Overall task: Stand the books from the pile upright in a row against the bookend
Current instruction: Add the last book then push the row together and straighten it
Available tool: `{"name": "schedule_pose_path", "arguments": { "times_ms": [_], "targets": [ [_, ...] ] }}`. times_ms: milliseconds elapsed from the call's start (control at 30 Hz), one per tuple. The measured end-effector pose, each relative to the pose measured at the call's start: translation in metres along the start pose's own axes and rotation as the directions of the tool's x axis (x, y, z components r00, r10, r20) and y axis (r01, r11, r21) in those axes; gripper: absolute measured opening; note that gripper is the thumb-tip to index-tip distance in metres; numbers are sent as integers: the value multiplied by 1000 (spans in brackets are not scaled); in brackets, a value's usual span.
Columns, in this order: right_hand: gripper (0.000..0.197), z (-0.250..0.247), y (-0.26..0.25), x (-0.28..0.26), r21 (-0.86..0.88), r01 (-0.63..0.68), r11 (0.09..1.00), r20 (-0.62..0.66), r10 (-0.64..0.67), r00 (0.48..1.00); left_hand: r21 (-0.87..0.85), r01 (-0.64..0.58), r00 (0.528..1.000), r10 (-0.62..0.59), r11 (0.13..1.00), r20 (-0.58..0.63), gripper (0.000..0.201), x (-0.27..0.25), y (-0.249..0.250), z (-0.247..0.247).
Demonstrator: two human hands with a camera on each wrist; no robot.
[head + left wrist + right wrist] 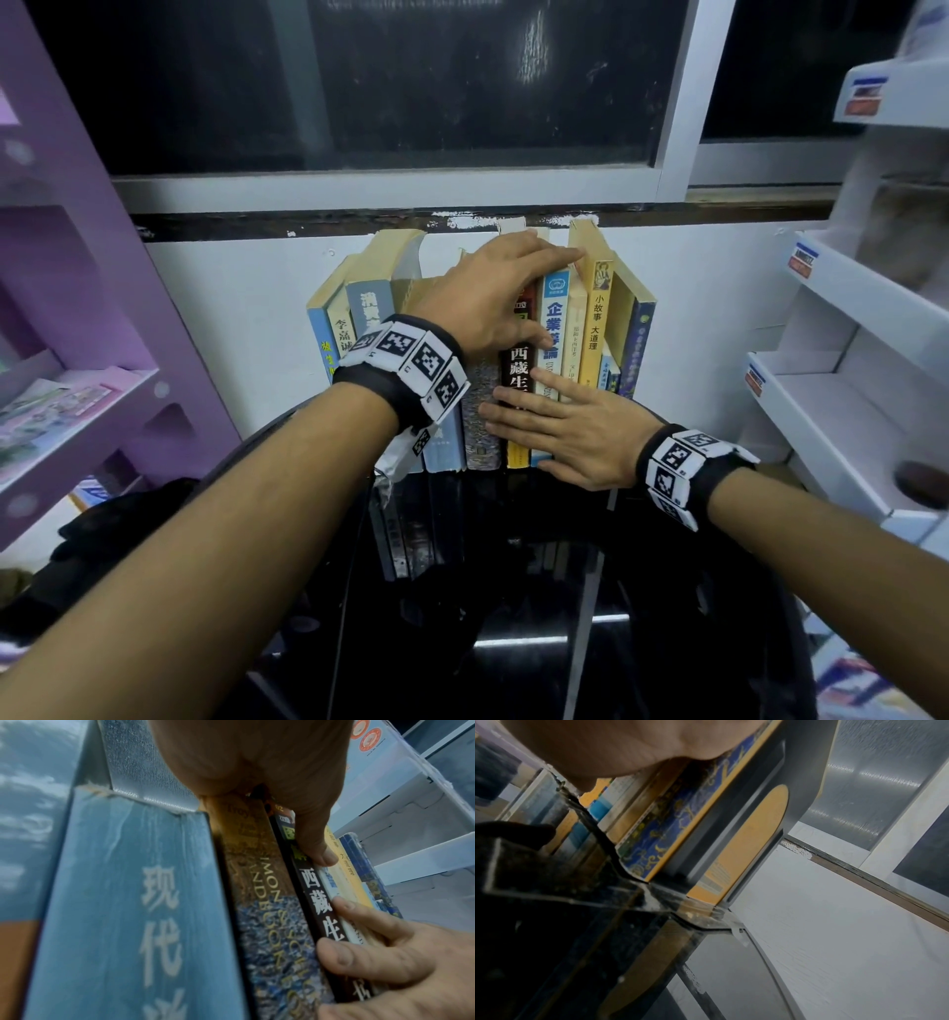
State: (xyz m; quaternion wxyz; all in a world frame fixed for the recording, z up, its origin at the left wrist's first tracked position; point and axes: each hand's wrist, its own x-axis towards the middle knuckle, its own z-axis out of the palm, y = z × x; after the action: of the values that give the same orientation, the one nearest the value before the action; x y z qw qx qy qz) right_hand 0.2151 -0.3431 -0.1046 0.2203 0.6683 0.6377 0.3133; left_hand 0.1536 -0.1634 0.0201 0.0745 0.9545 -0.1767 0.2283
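A: Several books (477, 360) stand upright in a row on the black bench (565, 591), backs to the white wall (719, 318).
B: And at the left end?
A: Blue and cream spines lean a little, then a pale blue book (123, 912) and a mottled one beside it.
B: Where is the left hand (493, 298)?
A: It lies over the tops of the middle books, fingers stretched toward the yellow book (595, 318), thumb (316, 850) pressed down beside the black-spined book (518, 370).
B: Clamped on anything?
A: It pinches that black spine from above, as far as the wrist view shows.
B: And the right hand (565, 437)?
A: Flat and spread, its fingers (365, 959) press against the lower spines of the black book and its neighbours.
B: The right end?
A: A dark blue patterned book (680, 817) sits against the grey bookend (762, 805), which stands at the bench's edge.
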Motion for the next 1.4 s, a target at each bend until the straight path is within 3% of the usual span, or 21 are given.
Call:
{"name": "schedule_pose_path", "arguments": {
  "times_ms": [167,333,533,800,1400],
  "targets": [
    [69,-7,-1,0,36,2,999,-1,-2,1000,-7,23,1000,-23,1000,-2,85,-4,2,-3],
    [68,-16,-4,-7,69,-12,998,17,11,1000,-32,33,999,-34,999,-31,74,-5,8,-2],
    [68,-21,1,-27,71,-45,996,42,42,998,46,-46,989,52,998,-137,68,8,24,-7],
    [72,-8,1,-31,81,-47,996,61,42,997,260,-33,995,56,965,-80,66,22,43,2],
    [75,3,10,-26,67,-29,997,51,26,998,333,-12,995,43,943,-85,73,29,28,10]
  ]
}}
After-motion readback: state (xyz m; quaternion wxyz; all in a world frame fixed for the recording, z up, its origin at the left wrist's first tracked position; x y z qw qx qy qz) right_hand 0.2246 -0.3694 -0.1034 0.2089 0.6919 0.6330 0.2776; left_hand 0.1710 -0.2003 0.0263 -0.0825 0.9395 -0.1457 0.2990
